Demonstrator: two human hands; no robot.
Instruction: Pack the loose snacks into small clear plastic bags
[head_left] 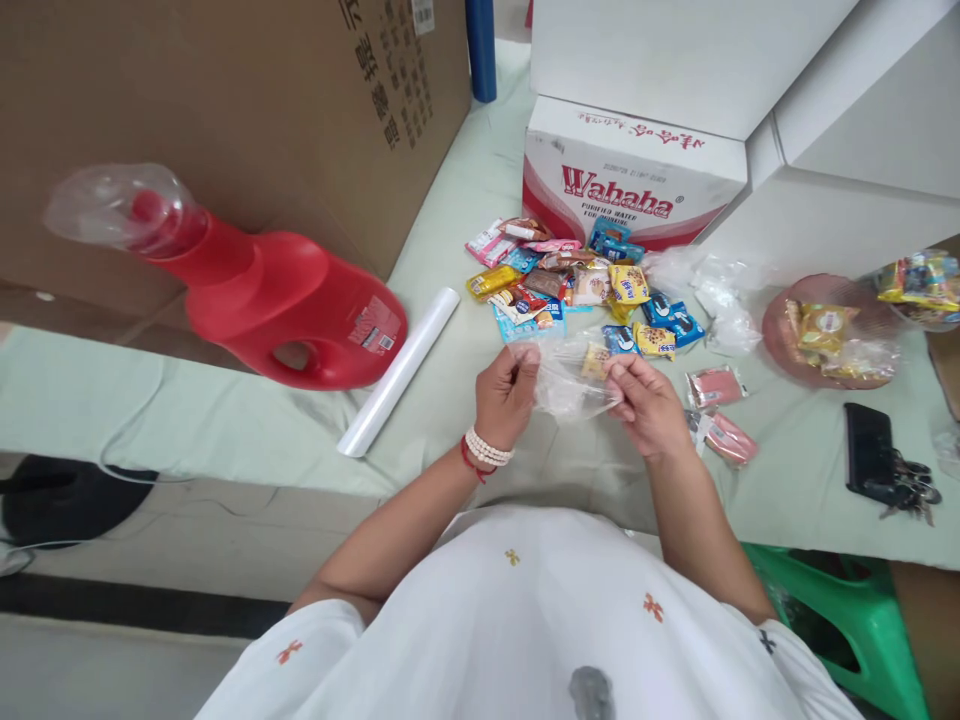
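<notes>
A clear plastic bag (564, 385) is stretched between my two hands above the table. My left hand (507, 395), with a beaded bracelet at its wrist, pinches the bag's left side. On the other side, the fingers of my right hand (645, 402) grip its edge. Just beyond the bag lies a pile of small wrapped snacks (547, 280) in many colours; some show through the thin plastic. Two pink wrapped pieces (716, 386) rest to the right of my right hand.
A large red bottle (292, 300) and a white roll (399, 372) lie on the left. Behind the snacks stands a Wahaha carton (630, 180). Crumpled clear bags (724, 305), a pink bowl (784, 345), a phone (868, 448) and keys (915, 487) are on the right, above a green stool (862, 620).
</notes>
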